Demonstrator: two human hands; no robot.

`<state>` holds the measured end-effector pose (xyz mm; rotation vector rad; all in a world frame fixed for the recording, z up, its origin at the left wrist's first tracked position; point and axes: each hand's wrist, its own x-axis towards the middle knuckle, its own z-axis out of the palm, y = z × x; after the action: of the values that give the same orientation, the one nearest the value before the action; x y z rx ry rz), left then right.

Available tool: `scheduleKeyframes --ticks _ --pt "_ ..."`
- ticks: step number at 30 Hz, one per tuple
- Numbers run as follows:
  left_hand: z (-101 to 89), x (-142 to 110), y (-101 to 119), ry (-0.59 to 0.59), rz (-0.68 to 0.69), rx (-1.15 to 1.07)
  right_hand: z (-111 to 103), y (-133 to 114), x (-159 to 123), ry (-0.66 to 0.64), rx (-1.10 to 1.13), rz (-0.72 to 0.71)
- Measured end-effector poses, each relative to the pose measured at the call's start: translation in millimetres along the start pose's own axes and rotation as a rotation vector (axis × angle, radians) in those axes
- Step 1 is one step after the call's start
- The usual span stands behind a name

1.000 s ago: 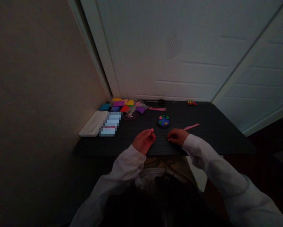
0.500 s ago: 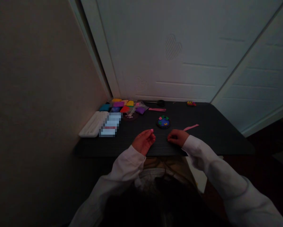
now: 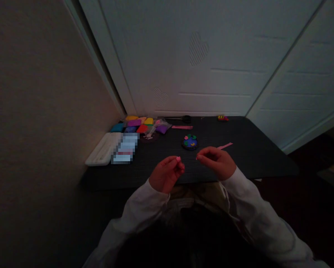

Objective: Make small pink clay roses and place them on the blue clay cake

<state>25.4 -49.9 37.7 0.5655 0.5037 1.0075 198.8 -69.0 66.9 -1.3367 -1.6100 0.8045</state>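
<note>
Between the thumb and fingers of my left hand [image 3: 166, 174] is a small pink piece of clay [image 3: 178, 159], held above the near part of the dark table [image 3: 156, 150]. My right hand [image 3: 218, 162] is closed in a pinch to the right of it, fingertips pointing left; whatever tiny thing sits at the tips is too small to name. Just beyond both hands lies a round dark-rimmed clay piece with a blue middle [image 3: 193, 143], bearing green, pink and yellow bits. A pink strip [image 3: 226, 145] lies behind my right hand.
Several coloured clay packets [image 3: 134, 123] are heaped at the back left. A white tray [image 3: 102, 150] and a blurred-out flat panel [image 3: 126, 149] stand at the left edge. Pink tools [image 3: 182, 127], black-handled scissors [image 3: 186, 119] and a small colourful object [image 3: 223, 118] lie near the white panelled door [image 3: 228, 82].
My right hand has risen from the tabletop, its fingers now pinched toward the left hand. My left hand still holds the pink clay. The whole view has shifted slightly.
</note>
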Motion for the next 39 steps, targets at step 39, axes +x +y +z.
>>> scheduleKeyframes --ticks 39 --pt "41.8 -63 24 -0.447 0.080 0.288 6 -85 -73 0.070 0.033 -0.270"
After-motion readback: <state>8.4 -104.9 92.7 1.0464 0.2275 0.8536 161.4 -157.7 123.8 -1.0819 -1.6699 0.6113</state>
